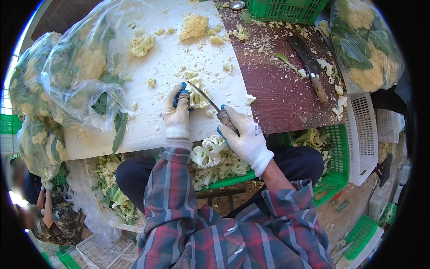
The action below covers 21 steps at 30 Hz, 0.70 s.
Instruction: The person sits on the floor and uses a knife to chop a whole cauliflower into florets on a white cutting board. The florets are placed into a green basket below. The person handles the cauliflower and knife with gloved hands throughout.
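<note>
My left hand [178,115], in a white glove with blue fingertips, grips a cauliflower piece [199,97] on the white board [148,85]. In my gloved right hand [246,140] is a knife [227,120], its handle wrapped in something greyish. The narrow blade slants up and left, with its tip over the cauliflower piece near my left fingertips. Just below the board's edge, cut cauliflower florets [217,157] fill a green basket [230,180] between my knees. Farther up the board lie a larger cauliflower chunk [194,27] and a smaller one [142,45].
Plastic-bagged cauliflowers [83,67] cover the board's left side; another bag [367,49] stands far right. A cleaver [309,62] lies on the crumb-strewn dark red board [277,105]. Green crate [340,157] and white crate [363,134] are at my right. Someone [58,215] sits at lower left.
</note>
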Tool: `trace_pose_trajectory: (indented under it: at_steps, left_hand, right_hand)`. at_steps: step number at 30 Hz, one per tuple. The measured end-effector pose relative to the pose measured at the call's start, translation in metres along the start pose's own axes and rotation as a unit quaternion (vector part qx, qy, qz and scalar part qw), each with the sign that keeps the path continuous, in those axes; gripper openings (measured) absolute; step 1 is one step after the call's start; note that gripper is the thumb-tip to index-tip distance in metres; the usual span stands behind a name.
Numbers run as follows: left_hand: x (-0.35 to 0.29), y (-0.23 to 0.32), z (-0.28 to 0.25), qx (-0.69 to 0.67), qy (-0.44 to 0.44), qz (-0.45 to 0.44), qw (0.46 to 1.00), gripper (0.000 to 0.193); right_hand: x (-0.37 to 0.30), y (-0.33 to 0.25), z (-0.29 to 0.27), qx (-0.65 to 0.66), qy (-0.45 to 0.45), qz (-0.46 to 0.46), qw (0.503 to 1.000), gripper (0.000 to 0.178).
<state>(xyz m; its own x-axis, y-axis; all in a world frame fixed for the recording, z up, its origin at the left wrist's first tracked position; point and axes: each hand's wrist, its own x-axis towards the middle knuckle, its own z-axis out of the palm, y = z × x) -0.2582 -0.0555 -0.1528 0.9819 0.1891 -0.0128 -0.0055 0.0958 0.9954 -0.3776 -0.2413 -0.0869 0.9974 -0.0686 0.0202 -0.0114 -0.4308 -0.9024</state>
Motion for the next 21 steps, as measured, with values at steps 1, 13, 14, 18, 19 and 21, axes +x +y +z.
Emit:
trace_pose_trajectory:
  at_steps: [1,13,14,18,19,21]
  left_hand:
    - [0.0,-0.001,0.001,0.0,0.013,-0.009,1.0,0.029]
    - [0.004,-0.007,0.0,0.061,0.035,0.08,0.994,0.019]
    - [0.003,-0.008,0.0,0.065,0.05,0.093,0.992,0.018]
    - [0.004,-0.011,0.0,0.142,0.078,0.13,0.978,0.014]
    - [0.006,-0.014,0.001,0.164,0.083,0.153,0.971,0.014]
    - [0.008,-0.017,0.0,0.224,0.097,0.186,0.952,0.012]
  right_hand:
    - [0.0,0.0,0.001,-0.003,-0.009,0.005,1.0,0.053]
    - [0.005,-0.013,-0.002,0.041,-0.06,0.039,0.997,0.038]
    - [0.008,-0.015,-0.004,0.032,-0.074,0.045,0.996,0.036]
    - [0.018,-0.016,-0.001,0.024,-0.091,0.056,0.994,0.032]
    - [0.018,-0.014,0.001,0.028,-0.085,0.056,0.994,0.032]
    - [0.023,-0.015,0.007,0.014,-0.086,0.056,0.995,0.031]
